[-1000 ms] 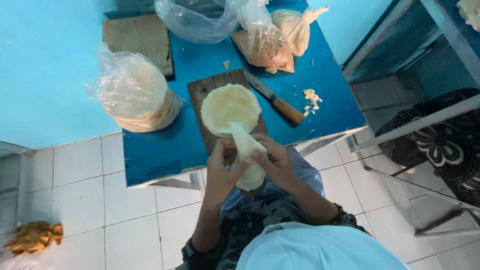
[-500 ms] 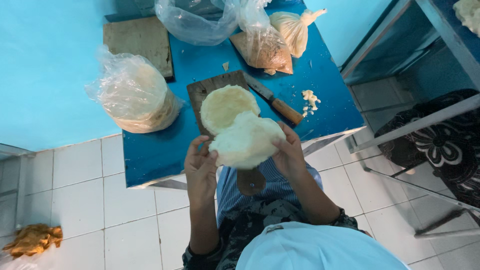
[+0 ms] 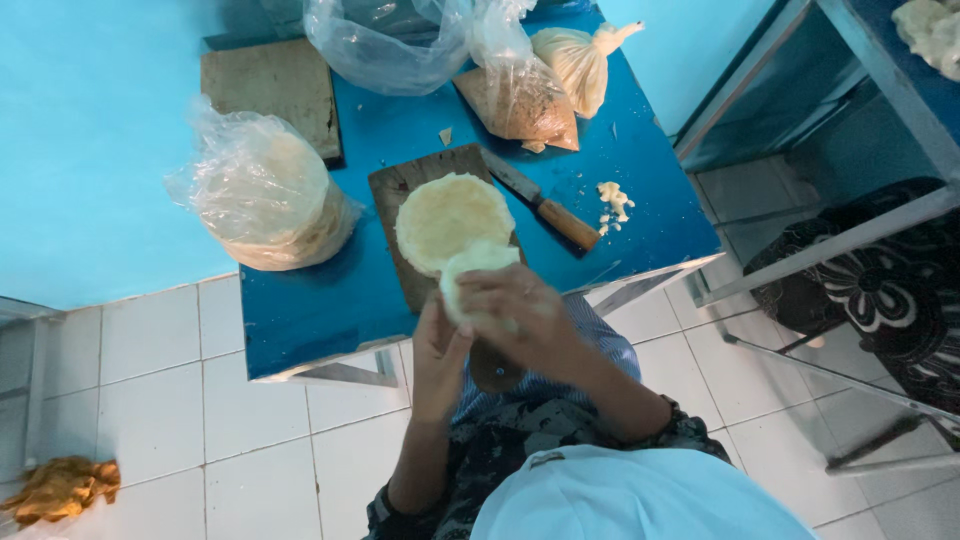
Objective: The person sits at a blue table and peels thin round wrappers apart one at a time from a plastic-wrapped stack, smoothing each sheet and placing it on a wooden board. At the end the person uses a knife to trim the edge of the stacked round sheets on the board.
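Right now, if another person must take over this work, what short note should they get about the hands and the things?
Left hand: open, palm against the underside of the pale dough piece.
Right hand: fingers curled over the top of the same piece, gripping it in front of the body.
Things: one flat round dough disc lies on the wooden board on the blue table. A knife lies right of the board, with crumbs beside it. A bagged stack of flat rounds sits to the left.
Done: one disc laid flat.
Left: the held piece is not yet on the board.
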Motion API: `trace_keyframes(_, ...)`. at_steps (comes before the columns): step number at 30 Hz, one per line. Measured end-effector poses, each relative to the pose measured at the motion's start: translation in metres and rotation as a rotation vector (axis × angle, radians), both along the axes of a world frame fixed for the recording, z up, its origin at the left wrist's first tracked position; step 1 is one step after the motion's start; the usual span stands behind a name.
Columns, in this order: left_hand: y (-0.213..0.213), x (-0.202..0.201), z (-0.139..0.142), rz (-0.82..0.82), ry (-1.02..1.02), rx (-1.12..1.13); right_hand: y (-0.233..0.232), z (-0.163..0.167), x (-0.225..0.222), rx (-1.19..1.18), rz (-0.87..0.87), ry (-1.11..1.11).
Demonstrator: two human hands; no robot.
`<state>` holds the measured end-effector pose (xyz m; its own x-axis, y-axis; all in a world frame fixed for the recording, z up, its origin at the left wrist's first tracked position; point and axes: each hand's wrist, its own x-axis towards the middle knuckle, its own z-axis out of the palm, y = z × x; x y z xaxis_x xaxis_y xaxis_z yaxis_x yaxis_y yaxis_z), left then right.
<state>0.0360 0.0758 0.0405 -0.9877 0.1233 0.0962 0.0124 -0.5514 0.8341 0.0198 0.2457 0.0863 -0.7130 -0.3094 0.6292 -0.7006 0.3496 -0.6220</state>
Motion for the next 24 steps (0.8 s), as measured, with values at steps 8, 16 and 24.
trace_keyframes(8,-0.009,0.0,-0.009,0.145,-0.053,0.231,-0.009,0.021,0.015,0.037,-0.023,-0.079)
trace_keyframes(16,-0.017,-0.004,0.0,0.089,-0.177,0.334,0.009,-0.017,-0.004,-0.386,0.173,-0.546)
trace_keyframes(24,-0.03,-0.02,-0.001,0.062,-0.157,0.356,0.042,-0.085,-0.019,-0.693,0.364,-0.956)
